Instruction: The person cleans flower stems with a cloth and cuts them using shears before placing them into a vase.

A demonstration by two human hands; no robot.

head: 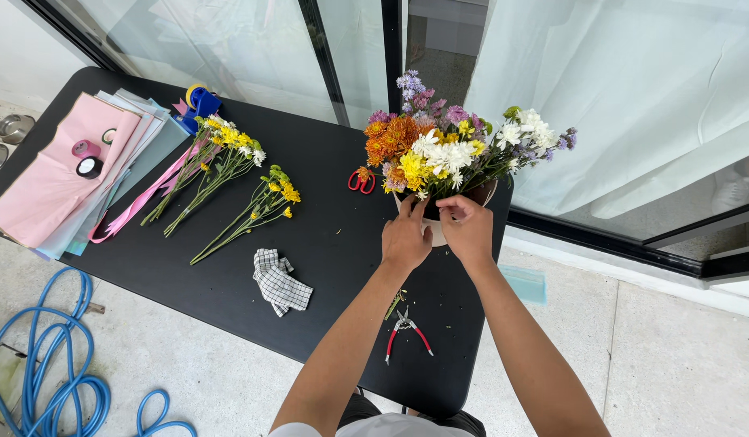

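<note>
White ceramic, or something like it, showed at the wall of the pot standing near the far right edge of the black surface; it held a full bunch of flowers, orange, yellow, white and purple, leaning away from the person toward the glass door. Both hands met at the pot's near rim; the left hand lay against the side with its fingers curled close together, apparently steadying the pot so it would not slide; the right hand had its fingertips pinched at the rim where the stems enter, though what exactly sat between them I could not tell.

Tools lay within easy reach: red-handled snips near the front edge, just beside a cut stem piece, and red-handled scissors touching nothing, just left of the blooms. A checked cloth lay crumpled toward the middle. Further left, two loose bundles of yellow and white stems and a smaller yellow sprig lay flat, heads away from the person, probably kept sorted for picking. At the far left end, sheets of pink and pale blue paper were stacked with two rolls of tape resting on top; a blue hose coiled on the floor below.
</note>
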